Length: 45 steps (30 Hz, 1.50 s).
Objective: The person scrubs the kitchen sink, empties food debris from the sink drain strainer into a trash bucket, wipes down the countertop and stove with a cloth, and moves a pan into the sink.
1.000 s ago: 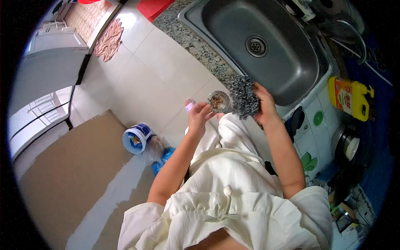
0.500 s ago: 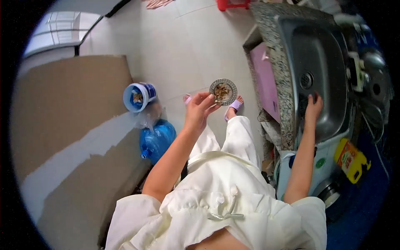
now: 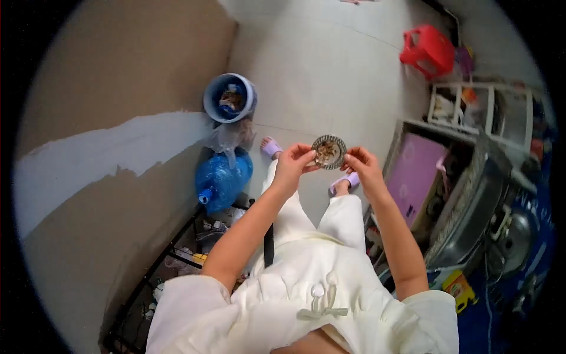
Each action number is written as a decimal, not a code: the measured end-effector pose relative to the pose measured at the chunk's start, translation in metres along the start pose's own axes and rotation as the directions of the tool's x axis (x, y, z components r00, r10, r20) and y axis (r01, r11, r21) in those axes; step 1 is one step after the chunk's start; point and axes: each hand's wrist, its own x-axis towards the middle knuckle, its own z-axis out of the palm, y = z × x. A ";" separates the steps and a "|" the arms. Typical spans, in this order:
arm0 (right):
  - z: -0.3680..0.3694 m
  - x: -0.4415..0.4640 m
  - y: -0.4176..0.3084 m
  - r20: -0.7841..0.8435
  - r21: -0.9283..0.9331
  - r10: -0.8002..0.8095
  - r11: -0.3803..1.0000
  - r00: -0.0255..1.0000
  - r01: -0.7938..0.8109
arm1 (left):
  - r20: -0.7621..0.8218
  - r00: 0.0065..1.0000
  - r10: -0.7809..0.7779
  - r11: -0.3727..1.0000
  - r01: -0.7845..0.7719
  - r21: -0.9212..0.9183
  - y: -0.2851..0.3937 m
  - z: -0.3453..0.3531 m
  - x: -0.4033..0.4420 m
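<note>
A round metal sink strainer [image 3: 329, 151] with a perforated rim hangs in front of me at about waist height, brownish food scraps lying in its middle. My left hand [image 3: 295, 166] pinches its left edge between thumb and fingers. On the opposite edge, my right hand [image 3: 364, 169] grips the rim with thumb and fingertips. To the left on the floor stands a bin [image 3: 250, 94], blue inside, with scraps in it. Below the bin lie a clear plastic bag [image 3: 227, 137] and a large blue water bottle [image 3: 224, 180].
At right are the steel sink [image 3: 466, 236] and a purple panel [image 3: 414, 171] under the counter. A red stool [image 3: 429, 52] stands farther off beside a white shelf [image 3: 490, 106]. A black metal rack [image 3: 177, 253] is at lower left, near the wall.
My right hand has left the sink and come to the strainer, now held by both hands. My view has turned left, toward the bin, and the sink sits farther right.
</note>
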 end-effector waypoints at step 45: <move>0.341 0.498 0.208 0.724 -0.688 -0.348 -0.304 0.595 0.659 | -0.879 0.392 0.271 0.931 -0.339 0.136 -0.056 -0.430 0.306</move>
